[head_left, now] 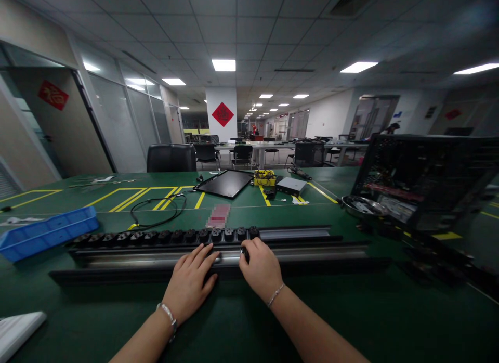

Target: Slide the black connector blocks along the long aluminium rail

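A long black housing with a silvery metal channel [128, 257] lies across the bench in front of me. My left hand [191, 282] rests on it, fingers spread and palm down, with nothing visible in its grasp. Close to its right, my right hand [262, 267] is closed on a small black part [245, 253] above the channel; the fingers hide most of that part. Just behind, a row of black socket-like modules [151, 238] fills the left and middle of a second rail [296, 232], whose right end shows bare metal.
On the green bench [117, 311] lie a blue bin [50, 232] at left, a black cable [158, 212], and a dark flat panel [226, 183]. Farther right are a yellow box [264, 178], a grey box [291, 185], a metal bowl [360, 207] and an open computer case [424, 181].
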`<act>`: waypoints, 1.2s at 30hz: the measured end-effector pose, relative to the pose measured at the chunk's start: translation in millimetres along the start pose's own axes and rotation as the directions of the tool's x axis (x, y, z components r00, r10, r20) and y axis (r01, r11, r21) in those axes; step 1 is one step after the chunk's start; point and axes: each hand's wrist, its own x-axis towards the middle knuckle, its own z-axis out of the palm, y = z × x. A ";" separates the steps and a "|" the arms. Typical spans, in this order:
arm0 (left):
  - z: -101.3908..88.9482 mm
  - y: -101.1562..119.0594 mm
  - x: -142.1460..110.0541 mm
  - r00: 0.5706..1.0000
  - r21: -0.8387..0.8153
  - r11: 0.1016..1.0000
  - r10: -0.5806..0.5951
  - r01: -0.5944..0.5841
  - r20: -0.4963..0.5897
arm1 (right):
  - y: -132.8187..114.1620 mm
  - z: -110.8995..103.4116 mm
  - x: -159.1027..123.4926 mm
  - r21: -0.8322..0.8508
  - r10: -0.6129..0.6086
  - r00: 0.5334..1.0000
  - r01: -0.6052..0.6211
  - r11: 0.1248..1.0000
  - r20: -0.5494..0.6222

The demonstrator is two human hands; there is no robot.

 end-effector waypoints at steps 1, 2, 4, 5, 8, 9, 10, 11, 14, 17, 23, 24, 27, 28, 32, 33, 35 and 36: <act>0.1 -0.1 0.0 1.000 0.000 1.000 0.000 0.000 -0.002 | 0.1 0.0 0.1 -0.001 -0.001 1.000 0.001 1.000 0.003; 0.1 -0.1 0.0 1.000 0.001 1.000 0.001 -0.001 0.000 | 0.3 0.0 0.1 -0.001 -0.003 1.000 0.003 1.000 0.005; 0.1 -0.2 0.0 1.000 0.006 1.000 0.001 -0.001 0.006 | 0.6 0.1 0.1 0.004 -0.004 1.000 0.004 1.000 0.003; 0.1 -0.2 0.0 1.000 0.007 1.000 0.000 0.000 0.009 | 0.7 0.1 0.1 0.005 -0.002 1.000 0.002 1.000 -0.001; -0.1 -0.1 -0.2 1.000 0.003 1.000 -0.001 0.001 0.009 | 0.5 0.1 0.1 0.007 0.009 1.000 -0.009 1.000 -0.009; -0.1 -0.1 -0.3 1.000 0.001 1.000 -0.001 0.001 0.007 | 0.4 0.1 0.1 0.008 0.013 1.000 -0.013 1.000 -0.010; -0.2 0.0 -0.3 1.000 -0.001 1.000 -0.001 0.001 0.005 | 0.2 0.2 0.2 0.008 0.016 1.000 -0.016 1.000 -0.010; -0.2 0.2 -0.3 1.000 -0.004 1.000 0.002 -0.002 0.001 | 0.1 0.4 0.2 0.007 0.019 1.000 -0.019 1.000 -0.009; -0.1 0.6 -0.2 1.000 -0.009 1.000 0.006 -0.006 -0.007 | 0.3 1.4 0.5 0.002 0.029 1.000 -0.029 1.000 -0.005; 0.1 0.8 -0.1 1.000 -0.009 1.000 0.003 -0.003 -0.009 | 1.1 2.9 0.9 0.009 0.049 0.999 -0.049 0.999 -0.014; 0.1 0.3 -0.5 1.000 0.005 1.000 0.003 -0.003 -0.004 | 1.7 2.5 1.3 0.037 0.045 0.999 -0.044 0.998 -0.026; 0.1 0.2 -0.5 1.000 0.006 1.000 0.003 -0.003 -0.001 | 1.8 1.8 1.4 0.044 0.038 0.999 -0.036 0.998 -0.032; -0.1 -0.1 -0.7 1.000 0.008 1.000 0.000 0.000 0.005 | 2.7 0.0 1.7 0.050 0.038 0.999 -0.036 0.998 -0.028; -0.2 -0.1 -0.7 1.000 0.008 1.000 -0.001 0.001 0.008 | 3.2 -0.4 1.8 0.045 0.042 0.999 -0.041 0.998 -0.023; -0.6 0.1 -0.6 1.000 0.013 1.000 -0.009 0.009 0.019 | 5.3 -0.8 1.9 0.025 0.046 0.999 -0.045 0.999 -0.017; -0.6 0.1 -0.6 1.000 0.014 1.000 -0.009 0.009 0.022 | 5.6 -0.8 1.9 0.023 0.044 0.999 -0.044 0.999 -0.019; -0.2 -0.2 -0.6 1.000 0.015 1.000 -0.006 0.006 0.024 | 5.8 -0.7 2.0 0.020 0.040 0.999 -0.040 0.999 -0.026; 0.1 -0.4 -0.6 1.000 0.016 1.000 -0.003 0.002 0.022 | 5.8 -0.6 2.0 0.017 0.038 0.999 -0.038 0.999 -0.030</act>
